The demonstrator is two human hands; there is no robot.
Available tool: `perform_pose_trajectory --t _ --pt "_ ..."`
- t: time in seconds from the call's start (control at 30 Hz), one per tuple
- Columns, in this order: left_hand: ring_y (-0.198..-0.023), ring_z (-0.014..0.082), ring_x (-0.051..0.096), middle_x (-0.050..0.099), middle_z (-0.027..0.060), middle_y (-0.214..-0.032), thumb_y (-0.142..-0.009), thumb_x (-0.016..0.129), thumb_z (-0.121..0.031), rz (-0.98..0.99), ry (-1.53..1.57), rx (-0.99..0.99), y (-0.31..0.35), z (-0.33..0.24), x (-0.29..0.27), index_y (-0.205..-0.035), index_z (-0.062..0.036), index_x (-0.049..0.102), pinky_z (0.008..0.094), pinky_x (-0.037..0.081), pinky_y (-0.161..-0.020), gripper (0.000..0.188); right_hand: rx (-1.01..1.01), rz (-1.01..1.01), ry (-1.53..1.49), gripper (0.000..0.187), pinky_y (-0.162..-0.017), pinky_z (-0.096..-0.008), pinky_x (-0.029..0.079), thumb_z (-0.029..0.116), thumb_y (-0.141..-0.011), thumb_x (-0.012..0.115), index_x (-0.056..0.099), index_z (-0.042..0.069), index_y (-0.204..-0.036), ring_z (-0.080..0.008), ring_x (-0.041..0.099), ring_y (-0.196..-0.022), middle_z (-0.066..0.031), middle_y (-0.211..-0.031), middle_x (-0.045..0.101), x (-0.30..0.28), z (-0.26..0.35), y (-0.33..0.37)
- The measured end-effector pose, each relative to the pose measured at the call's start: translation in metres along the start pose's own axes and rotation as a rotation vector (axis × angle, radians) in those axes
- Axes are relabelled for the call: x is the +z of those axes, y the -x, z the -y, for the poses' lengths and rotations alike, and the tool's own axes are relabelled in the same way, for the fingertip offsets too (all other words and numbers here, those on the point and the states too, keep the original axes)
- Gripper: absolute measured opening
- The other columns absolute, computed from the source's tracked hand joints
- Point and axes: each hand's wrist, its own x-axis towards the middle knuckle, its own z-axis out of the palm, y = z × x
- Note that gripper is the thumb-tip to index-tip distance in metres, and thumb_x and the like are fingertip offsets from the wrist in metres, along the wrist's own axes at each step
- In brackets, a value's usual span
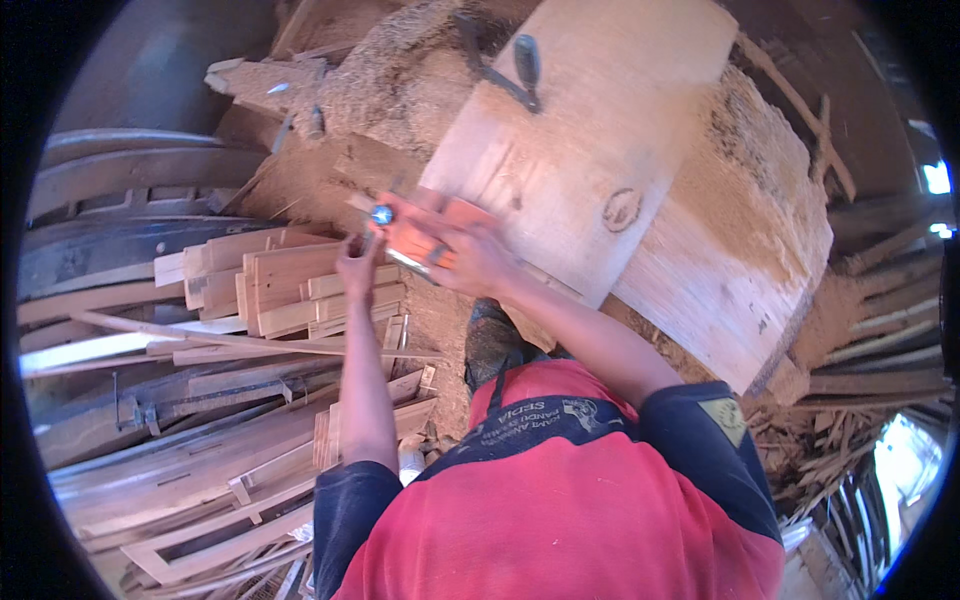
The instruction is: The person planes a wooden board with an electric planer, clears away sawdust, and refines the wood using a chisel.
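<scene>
At the left edge of a broad wooden board, an orange tool with a round blue-and-white end lies between my hands. It looks like a hand-held power tool, but blur hides its exact kind. My right hand grips it from above, fingers over its body. A pale strip shows along the tool's near side. Just below the blue end is my left hand, its fingers bent and drawn together; what they pinch is too small to make out.
A dark metal arm with a black handle rests on the board. Sawdust heaps up behind it. A second sawdust-covered plank lies to the right. Cut wood pieces and frames are stacked at my left.
</scene>
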Motion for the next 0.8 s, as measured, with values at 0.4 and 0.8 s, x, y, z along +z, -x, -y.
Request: perform_pose_trajectory --t 0.4,0.8 --pt "-0.079 0.012 0.059 0.066 0.0034 -0.09 -0.075 0.088 -0.03 0.253 -0.047 -0.023 0.147 0.002 0.073 -0.118 0.0015 0.064 0.027 0.049 -0.072 0.059 0.068 -0.006 0.082 0.06 -0.092 -0.0458 0.052 0.029 -0.082 0.072 0.054 0.018 -0.137 -0.0359 0.063 -0.111 -0.0141 -0.126 0.064 -0.074 -0.02 0.166" --pt "-0.088 0.0203 0.062 0.066 0.0122 -0.099 -0.062 0.093 -0.045 0.265 0.076 -0.053 0.187 -0.016 0.091 -0.12 0.0063 0.061 0.0328 0.052 -0.079 0.084 0.221 0.022 0.097 0.047 -0.083 -0.0455 0.054 0.027 -0.072 0.077 0.066 0.004 -0.112 -0.0406 0.066 -0.098 -0.0209 -0.106 0.068 -0.093 -0.022 0.198"
